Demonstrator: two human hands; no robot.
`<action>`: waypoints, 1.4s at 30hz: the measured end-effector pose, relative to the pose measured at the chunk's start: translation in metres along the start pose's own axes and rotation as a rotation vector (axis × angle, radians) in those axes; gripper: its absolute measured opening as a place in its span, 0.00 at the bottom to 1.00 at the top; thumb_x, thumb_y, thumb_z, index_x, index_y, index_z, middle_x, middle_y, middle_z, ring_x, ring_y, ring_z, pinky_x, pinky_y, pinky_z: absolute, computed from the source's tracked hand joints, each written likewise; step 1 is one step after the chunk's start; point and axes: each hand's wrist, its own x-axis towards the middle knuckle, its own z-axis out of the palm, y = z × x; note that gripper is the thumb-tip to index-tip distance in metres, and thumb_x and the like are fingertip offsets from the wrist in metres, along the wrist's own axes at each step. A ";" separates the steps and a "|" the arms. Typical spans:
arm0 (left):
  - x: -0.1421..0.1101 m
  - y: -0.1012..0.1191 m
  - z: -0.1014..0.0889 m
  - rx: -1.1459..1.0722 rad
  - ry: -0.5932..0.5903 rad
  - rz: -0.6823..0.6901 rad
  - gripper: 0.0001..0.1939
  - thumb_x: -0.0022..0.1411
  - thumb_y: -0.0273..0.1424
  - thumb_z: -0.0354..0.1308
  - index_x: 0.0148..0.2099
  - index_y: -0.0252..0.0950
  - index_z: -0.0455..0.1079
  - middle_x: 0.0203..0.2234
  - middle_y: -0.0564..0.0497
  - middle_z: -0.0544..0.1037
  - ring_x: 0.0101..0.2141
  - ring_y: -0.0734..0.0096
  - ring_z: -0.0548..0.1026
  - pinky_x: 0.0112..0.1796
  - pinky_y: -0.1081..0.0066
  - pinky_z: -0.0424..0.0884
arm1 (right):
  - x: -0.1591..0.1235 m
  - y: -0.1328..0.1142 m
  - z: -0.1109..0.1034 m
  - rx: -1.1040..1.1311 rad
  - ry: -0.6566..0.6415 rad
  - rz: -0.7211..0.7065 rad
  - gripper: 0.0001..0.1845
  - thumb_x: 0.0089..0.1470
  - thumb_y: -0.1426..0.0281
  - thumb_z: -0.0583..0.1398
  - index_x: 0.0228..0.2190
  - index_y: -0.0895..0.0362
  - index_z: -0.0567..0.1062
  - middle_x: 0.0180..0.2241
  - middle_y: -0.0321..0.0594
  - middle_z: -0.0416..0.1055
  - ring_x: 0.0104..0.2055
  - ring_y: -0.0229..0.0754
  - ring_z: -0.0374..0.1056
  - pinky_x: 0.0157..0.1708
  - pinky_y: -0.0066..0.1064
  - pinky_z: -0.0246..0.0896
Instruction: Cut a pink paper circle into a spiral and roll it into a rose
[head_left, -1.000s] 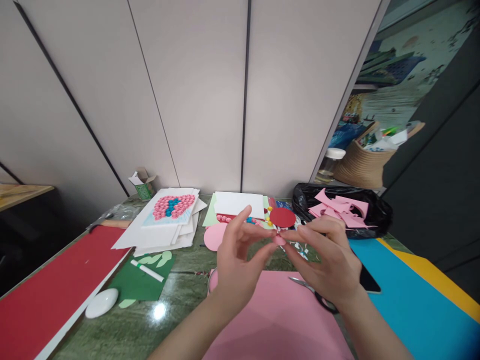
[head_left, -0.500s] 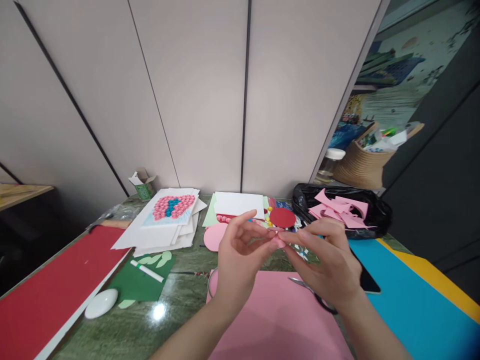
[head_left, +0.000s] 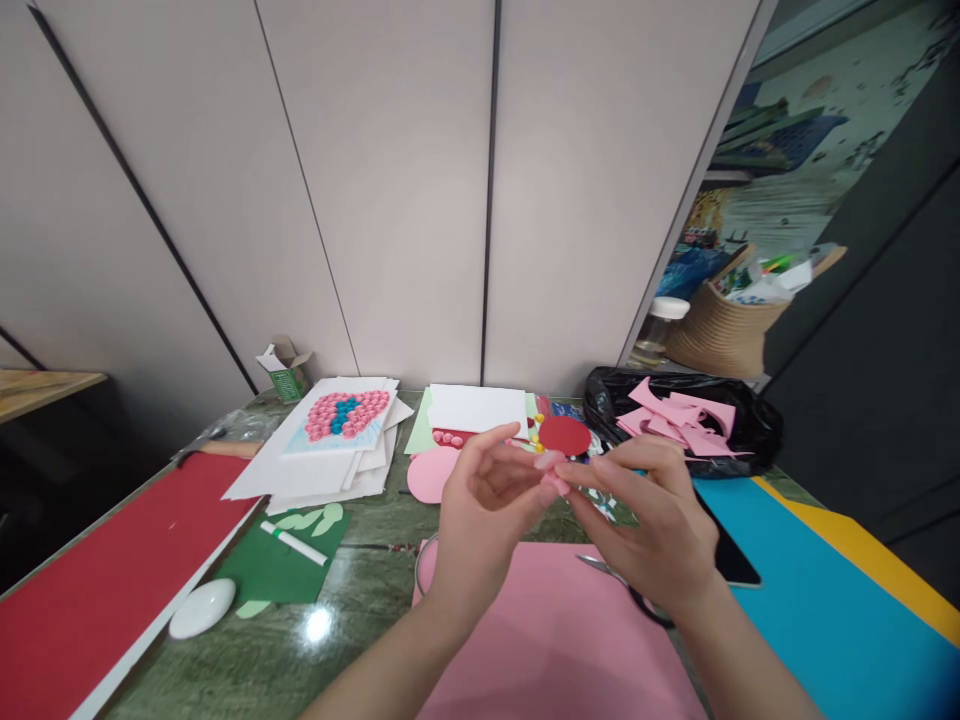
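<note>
My left hand (head_left: pixel 480 515) and my right hand (head_left: pixel 649 515) meet above the table, fingertips pinching a small pink paper piece (head_left: pixel 555 480) between them. Both hands hover over a large pink paper sheet (head_left: pixel 555 630). Scissors (head_left: pixel 630 585) lie on that sheet, partly hidden under my right hand. Just beyond the fingers lie a red paper circle (head_left: pixel 564 436) and a pink paper circle (head_left: pixel 427 473).
White sheets carry a pink and blue rolled-paper heart (head_left: pixel 346 411). A red sheet (head_left: pixel 97 570), a green sheet with a white glue stick (head_left: pixel 294 541), and a white oval object (head_left: pixel 202 607) lie left. A black bag with pink scraps (head_left: pixel 679 412), a phone (head_left: pixel 731 555) and blue paper (head_left: pixel 825 610) lie right.
The hands have closed in slightly on the pink piece and shifted a little; my left index finger has curled down. Nothing on the table has moved.
</note>
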 end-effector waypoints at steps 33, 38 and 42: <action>0.003 0.001 -0.003 -0.018 -0.034 -0.229 0.24 0.46 0.27 0.68 0.46 0.40 0.66 0.26 0.56 0.77 0.33 0.75 0.76 0.36 0.76 0.69 | -0.007 0.002 0.000 -0.106 -0.100 0.017 0.11 0.51 0.77 0.61 0.36 0.52 0.75 0.29 0.37 0.66 0.32 0.38 0.64 0.33 0.34 0.61; 0.002 0.002 -0.002 0.011 -0.046 -0.195 0.23 0.47 0.27 0.67 0.46 0.41 0.66 0.26 0.57 0.75 0.33 0.77 0.74 0.37 0.75 0.70 | -0.002 -0.001 -0.001 -0.103 -0.087 0.016 0.10 0.51 0.77 0.62 0.35 0.52 0.75 0.31 0.38 0.67 0.31 0.38 0.66 0.32 0.34 0.62; 0.003 0.003 -0.003 0.028 -0.056 -0.161 0.23 0.48 0.26 0.66 0.47 0.41 0.66 0.26 0.58 0.73 0.32 0.79 0.72 0.38 0.75 0.69 | 0.001 -0.002 -0.001 -0.111 -0.070 0.020 0.09 0.51 0.75 0.62 0.36 0.52 0.75 0.29 0.38 0.66 0.32 0.38 0.65 0.32 0.34 0.62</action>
